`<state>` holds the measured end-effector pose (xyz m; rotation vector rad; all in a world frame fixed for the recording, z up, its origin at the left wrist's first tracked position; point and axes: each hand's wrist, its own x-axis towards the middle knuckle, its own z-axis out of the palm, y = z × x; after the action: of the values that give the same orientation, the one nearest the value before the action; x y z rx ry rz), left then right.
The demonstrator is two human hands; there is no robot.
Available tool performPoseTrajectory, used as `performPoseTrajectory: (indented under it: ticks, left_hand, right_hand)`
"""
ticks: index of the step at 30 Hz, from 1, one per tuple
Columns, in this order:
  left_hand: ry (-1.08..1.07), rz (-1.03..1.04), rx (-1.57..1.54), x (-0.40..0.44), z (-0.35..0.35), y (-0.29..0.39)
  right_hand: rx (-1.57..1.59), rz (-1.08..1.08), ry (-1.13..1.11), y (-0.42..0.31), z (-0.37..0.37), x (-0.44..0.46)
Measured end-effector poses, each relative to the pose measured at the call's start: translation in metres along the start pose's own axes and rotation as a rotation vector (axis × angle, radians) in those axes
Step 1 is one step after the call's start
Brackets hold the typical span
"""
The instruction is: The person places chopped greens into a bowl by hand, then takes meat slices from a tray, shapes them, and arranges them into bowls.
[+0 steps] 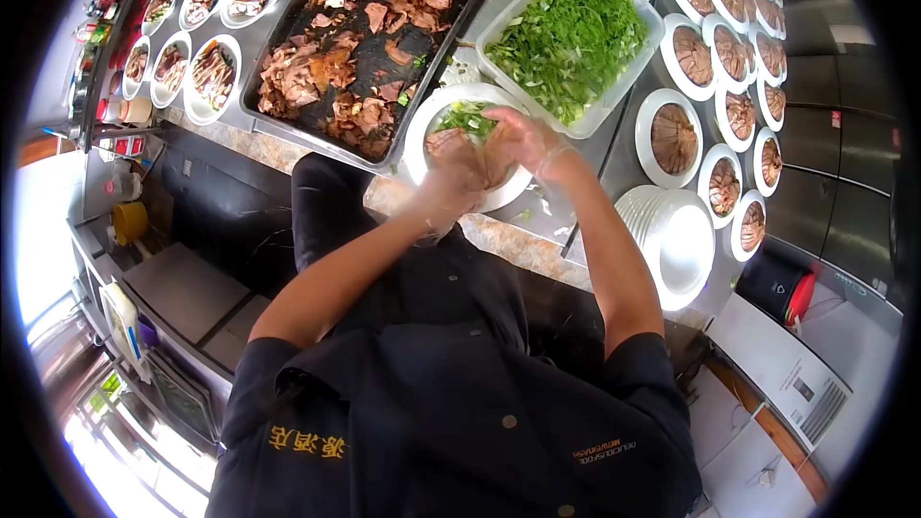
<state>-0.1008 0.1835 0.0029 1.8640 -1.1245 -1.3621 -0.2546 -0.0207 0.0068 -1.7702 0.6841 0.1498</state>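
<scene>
Both hands are over a white plate near the counter's front edge, with chopped greens on it. My left hand, blurred and in what looks like a clear glove, closes on sliced brown meat at the plate's near side. Curled around the other side of the meat is my right hand, its fingers pointing left. Some of the meat is hidden by the hands. Just beyond the plate sits a clear plastic tub of chopped green herbs.
A large dark tray of cut meat lies left of the plate. Several filled plates stand at far left, more plates of sliced meat on the right. A stack of white plates rises by my right forearm.
</scene>
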Motion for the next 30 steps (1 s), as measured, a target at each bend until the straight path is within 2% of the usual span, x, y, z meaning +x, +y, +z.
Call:
performPoseTrajectory:
  ticks: [3,5,7,8,9,11,21,23,24,25,27,28,30]
  left_hand:
    - [0.068,0.051,-0.135,-0.001,-0.002,-0.009]
    - [0.113,0.085,-0.197,-0.001,-0.007,-0.004]
    - [0.333,0.008,-0.027,0.006,-0.014,0.013]
    - [0.354,-0.010,-0.014,0.016,-0.013,0.009]
    - [0.351,-0.006,-0.011,0.019,-0.014,0.017]
    - [0.345,-0.090,-0.014,0.024,-0.015,0.034]
    - [0.356,0.024,-0.061,0.036,-0.011,0.037]
    - [0.344,0.035,-0.023,0.047,-0.003,0.016]
    - [0.341,0.035,-0.020,0.047,-0.003,0.018]
    - [0.335,0.016,-0.005,0.046,-0.004,0.019]
    - [0.327,0.000,0.012,0.044,-0.007,0.023]
    - [0.323,-0.040,-0.093,0.042,-0.009,0.025]
    - [0.321,-0.080,-0.199,0.041,-0.015,0.023]
  right_hand:
    - [-0.084,-0.011,-0.024,-0.003,-0.001,0.003]
    - [-0.021,-0.044,-0.074,-0.001,-0.003,0.007]
    - [0.043,-0.074,-0.119,-0.003,-0.005,0.009]
    - [-0.114,-0.136,-0.113,-0.005,-0.006,0.010]
    - [-0.276,-0.199,-0.107,-0.009,-0.008,0.011]
    - [-0.278,-0.199,-0.097,-0.017,-0.008,0.012]
    - [-0.095,-0.346,0.034,-0.008,0.006,-0.004]
    - [-0.375,-0.366,0.152,-0.010,0.007,-0.009]
    - [-0.722,-0.304,0.240,-0.013,0.005,-0.014]
    - [-0.721,-0.302,0.244,-0.010,0.006,-0.018]
    - [-0.656,-0.435,0.545,0.002,0.008,-0.023]
    - [-0.657,-0.435,0.548,0.015,0.017,-0.024]
    - [-0.529,-0.334,0.753,0.040,0.040,-0.027]
